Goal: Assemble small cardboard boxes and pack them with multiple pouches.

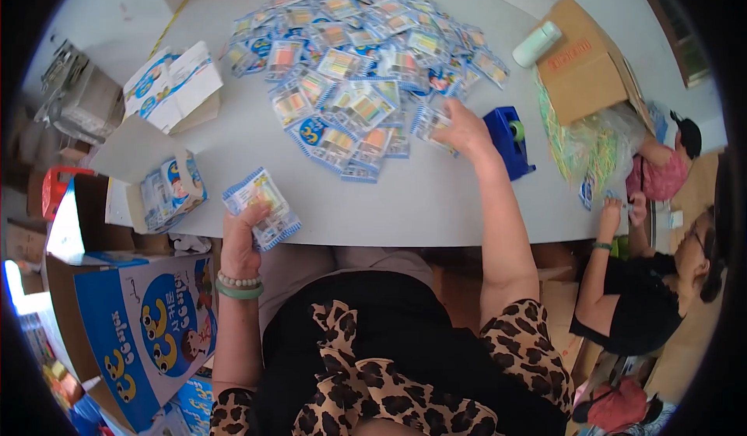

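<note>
My left hand [247,230] is closed round a small blue-and-white sachet [263,195] with coloured sticks behind its clear window. More than one sachet may be stacked there. It hovers over the table's near edge. My right hand [465,130] reaches across the table, its thumb and fingers pinching another such sachet [426,125] beside the pile. That pile of sachets [350,63] spreads over the middle and far part of the table. Left of my left hand, an open white display box [124,195] has sachets [165,191] inside it.
A blue tape dispenser [507,144] stands right of my right hand. Another white box [175,86] lies at the left. A brown carton [583,70], a pale green bottle [537,45] and a plastic bag [603,152] occupy the right. A large printed carton [148,327] stands below left. Co-workers sit at the right.
</note>
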A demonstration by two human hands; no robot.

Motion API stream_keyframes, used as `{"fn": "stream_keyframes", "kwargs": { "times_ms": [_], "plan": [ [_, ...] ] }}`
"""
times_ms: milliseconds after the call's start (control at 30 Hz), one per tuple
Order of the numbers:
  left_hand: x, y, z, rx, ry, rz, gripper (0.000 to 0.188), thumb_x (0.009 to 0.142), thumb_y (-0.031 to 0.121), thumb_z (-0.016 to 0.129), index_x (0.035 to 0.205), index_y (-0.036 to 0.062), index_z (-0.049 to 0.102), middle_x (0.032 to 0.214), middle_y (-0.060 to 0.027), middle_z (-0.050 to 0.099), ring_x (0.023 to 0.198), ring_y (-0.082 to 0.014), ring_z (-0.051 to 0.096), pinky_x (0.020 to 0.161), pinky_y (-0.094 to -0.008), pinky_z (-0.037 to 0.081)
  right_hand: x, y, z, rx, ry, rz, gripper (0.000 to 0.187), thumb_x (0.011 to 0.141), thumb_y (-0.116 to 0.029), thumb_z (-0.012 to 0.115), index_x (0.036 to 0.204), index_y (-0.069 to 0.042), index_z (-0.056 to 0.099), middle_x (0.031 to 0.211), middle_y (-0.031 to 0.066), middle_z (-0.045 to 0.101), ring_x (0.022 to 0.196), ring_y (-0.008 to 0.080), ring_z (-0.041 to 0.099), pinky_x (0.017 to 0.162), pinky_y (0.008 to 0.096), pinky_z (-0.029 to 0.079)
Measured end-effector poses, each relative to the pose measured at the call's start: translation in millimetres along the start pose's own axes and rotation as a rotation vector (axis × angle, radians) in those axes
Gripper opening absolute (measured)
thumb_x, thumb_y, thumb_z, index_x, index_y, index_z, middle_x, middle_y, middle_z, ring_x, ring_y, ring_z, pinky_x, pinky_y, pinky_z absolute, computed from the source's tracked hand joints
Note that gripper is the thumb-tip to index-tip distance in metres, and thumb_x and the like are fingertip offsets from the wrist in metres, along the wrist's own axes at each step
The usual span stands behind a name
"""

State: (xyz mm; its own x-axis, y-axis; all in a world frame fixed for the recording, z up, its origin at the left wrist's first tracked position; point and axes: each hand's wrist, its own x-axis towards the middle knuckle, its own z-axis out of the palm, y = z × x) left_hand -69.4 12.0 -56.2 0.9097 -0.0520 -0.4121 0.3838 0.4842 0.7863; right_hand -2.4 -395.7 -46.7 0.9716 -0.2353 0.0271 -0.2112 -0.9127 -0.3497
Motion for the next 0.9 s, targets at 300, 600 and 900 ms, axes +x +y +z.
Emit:
{"fn": "stream_keyframes", "kwargs": {
  "times_ms": [300, 600, 900],
  "plan": [
    [-1, 2, -2, 0.038, -0.032, 0.008, 0.036, 0.075, 0.000, 0.062, 0.111, -0.0029, 0.056, 0.097, -0.0106, 0.066, 0.081, -0.0219, 0.068, 0.073, -0.0342, 0.058, 4, -68, -13, 0.339, -0.141, -0.465, 0.023, 0.069, -0.014, 0.068, 0.091, -0.005, 0.067, 0.118, 0.0111, 0.062, 0.102, 0.0245, 0.060, 0.085, 0.0344, 0.046],
    [-4, 2, 5, 0.009, -0.020, 0.012, 0.034, 0.075, 0.000, 0.064, 0.108, -0.0011, 0.058, 0.095, -0.0099, 0.067, 0.080, -0.0202, 0.068, 0.073, -0.0328, 0.058, 4, -118, 10, -0.192, -0.193, -0.556, 0.027, 0.075, -0.015, 0.059, 0.101, -0.009, 0.060, 0.117, 0.0085, 0.059, 0.124, 0.0238, 0.043, 0.107, 0.0440, 0.027],
    [-4, 6, 4, 0.035, -0.032, 0.002, 0.037, 0.074, 0.001, 0.064, 0.110, -0.0023, 0.057, 0.096, -0.0102, 0.067, 0.081, -0.0205, 0.068, 0.073, -0.0325, 0.058, -21, -54, 4, 0.904, -0.186, 0.124, 0.039, 0.076, -0.004, 0.065, 0.115, -0.002, 0.056, 0.111, 0.0103, 0.063, 0.098, 0.0247, 0.063, 0.083, 0.0383, 0.051]
  ]
}}
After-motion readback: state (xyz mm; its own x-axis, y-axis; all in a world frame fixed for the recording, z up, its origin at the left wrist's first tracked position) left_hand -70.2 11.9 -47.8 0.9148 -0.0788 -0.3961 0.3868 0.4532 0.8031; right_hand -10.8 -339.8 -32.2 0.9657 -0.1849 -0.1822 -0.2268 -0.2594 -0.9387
